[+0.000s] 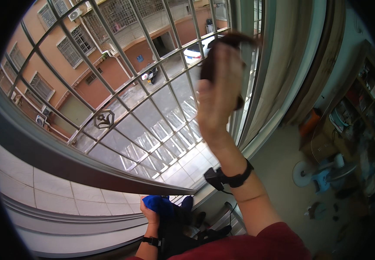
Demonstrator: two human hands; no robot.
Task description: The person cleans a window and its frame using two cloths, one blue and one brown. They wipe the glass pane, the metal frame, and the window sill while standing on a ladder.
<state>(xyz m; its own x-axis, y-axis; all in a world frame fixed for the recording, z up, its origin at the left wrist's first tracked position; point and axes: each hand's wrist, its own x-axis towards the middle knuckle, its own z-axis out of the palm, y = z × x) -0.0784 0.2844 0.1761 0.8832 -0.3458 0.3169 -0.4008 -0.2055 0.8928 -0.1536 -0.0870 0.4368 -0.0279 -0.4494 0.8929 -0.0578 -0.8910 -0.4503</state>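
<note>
My right hand [218,100] is raised at the window and blurred by motion. It presses a dark reddish-brown cloth [208,70], whose folds stick out around the fingers; the picture does not settle whether it touches the glass. Low in the view, my left hand [149,213] grips a bright blue cloth [158,204] beside the lower end of the dark window sash frame [77,165]. A black strap with a small device [220,178] circles my right wrist, and a dark watch [151,240] sits on the left one.
Beyond the window stand metal security bars [147,94] above a white tiled ledge [184,164]. A beige curtain [281,65] hangs to the right. Below me is a metal ladder [238,217]. On the floor, a fan [320,178] and cardboard box [317,146] stand near shelves [366,84].
</note>
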